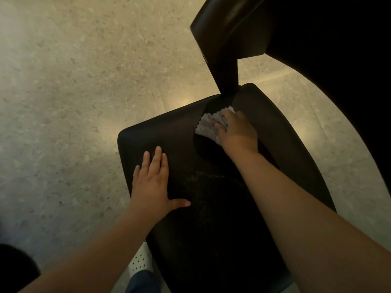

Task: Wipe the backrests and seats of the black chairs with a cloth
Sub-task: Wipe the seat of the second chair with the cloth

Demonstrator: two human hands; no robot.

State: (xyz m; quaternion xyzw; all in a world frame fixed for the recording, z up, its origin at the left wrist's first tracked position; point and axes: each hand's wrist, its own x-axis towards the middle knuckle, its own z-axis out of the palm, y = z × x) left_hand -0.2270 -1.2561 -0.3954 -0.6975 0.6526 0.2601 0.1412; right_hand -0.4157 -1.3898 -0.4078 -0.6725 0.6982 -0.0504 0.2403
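Note:
A black chair stands below me, its wide seat (211, 208) filling the middle of the view and its padded backrest (224, 32) rising at the top on a dark post. Fine pale specks lie on the middle of the seat. My left hand (152, 182) rests flat on the seat's left side, fingers straight and thumb spread. My right hand (237, 130) grips a crumpled white cloth (207, 123) and presses it on the far part of the seat, close to the backrest post. The hand hides part of the cloth.
Speckled beige stone floor (74, 92) lies to the left and beyond the chair. A large dark rounded shape (359, 70), perhaps a table edge, fills the right side. My white perforated shoe (140, 261) stands by the seat's near left corner. Another dark object (12, 269) sits at bottom left.

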